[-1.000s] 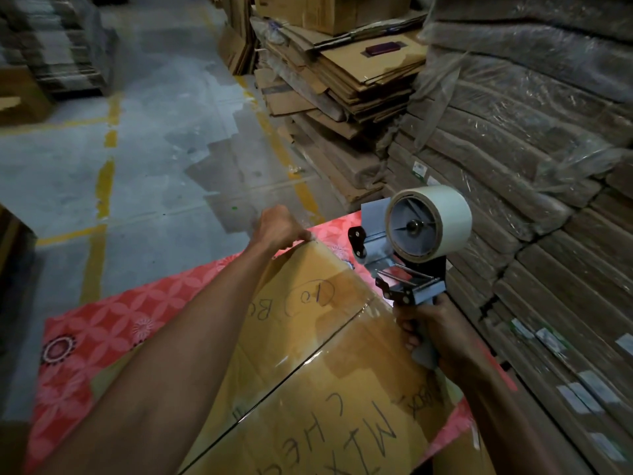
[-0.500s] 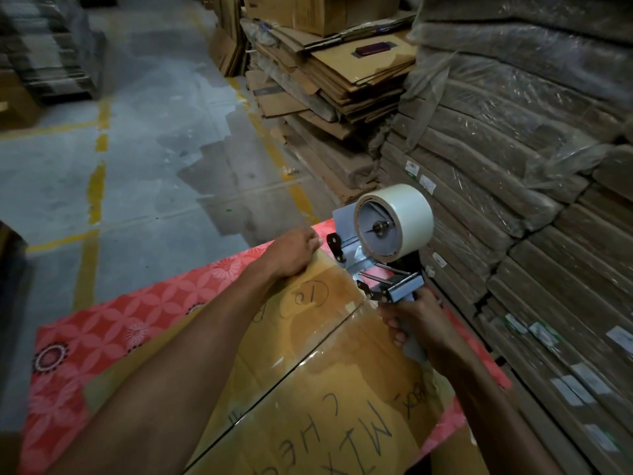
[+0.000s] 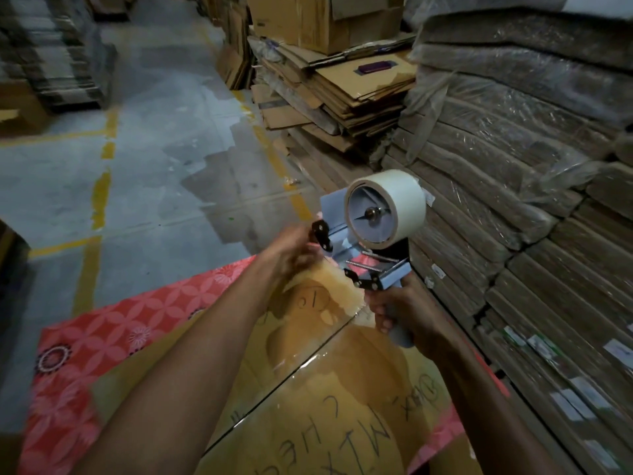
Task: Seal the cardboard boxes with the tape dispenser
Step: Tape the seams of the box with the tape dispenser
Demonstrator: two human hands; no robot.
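Note:
A brown cardboard box with handwritten black lettering lies in front of me, a clear tape strip along its centre seam. My right hand grips the handle of the grey tape dispenser, held above the box's far edge with its cream tape roll upright. My left hand, blurred, is at the dispenser's front roller. A crumpled, yellowish loose tape end stretches from its fingers to the cutter.
The box rests on a red patterned cloth. Plastic-wrapped stacks of flattened cardboard rise close on the right. A pile of flattened boxes stands behind. Concrete floor with yellow lines stretches to the left.
My left hand left the box's far corner and rose to the dispenser's front, taking the loose tape end. The dispenser lifted slightly off the box.

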